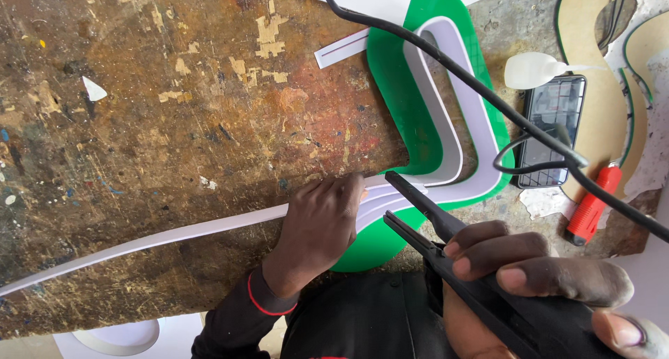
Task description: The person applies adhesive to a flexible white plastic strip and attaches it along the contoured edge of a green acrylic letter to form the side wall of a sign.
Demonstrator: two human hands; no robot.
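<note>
**Strip pinned, pliers open beside it**

Closest to me is my right hand [529, 282], fingers wrapped around the black handles of the pliers [432, 223]. Their long jaws stand apart, the tips pointing up and left toward the strip [174, 235], the upper tip just touching its curved end by the bench edge.

My left hand [320, 223] lies flat, fingers together and pressed down on the white strip where it meets the right edge of the bench [174, 122]. From under my palm the strip runs left along the near side of the bench, thin and slightly bowed, to its left edge. To the right of my fingers it bends up and loops around over the green panel [397, 73], which sticks out past the bench's right edge.

A black cable [446, 63] crosses over the panel from the top toward the lower right. Beyond it, well apart from my hands, lie a phone [554, 122] and a red-handled tool [591, 205].
</note>
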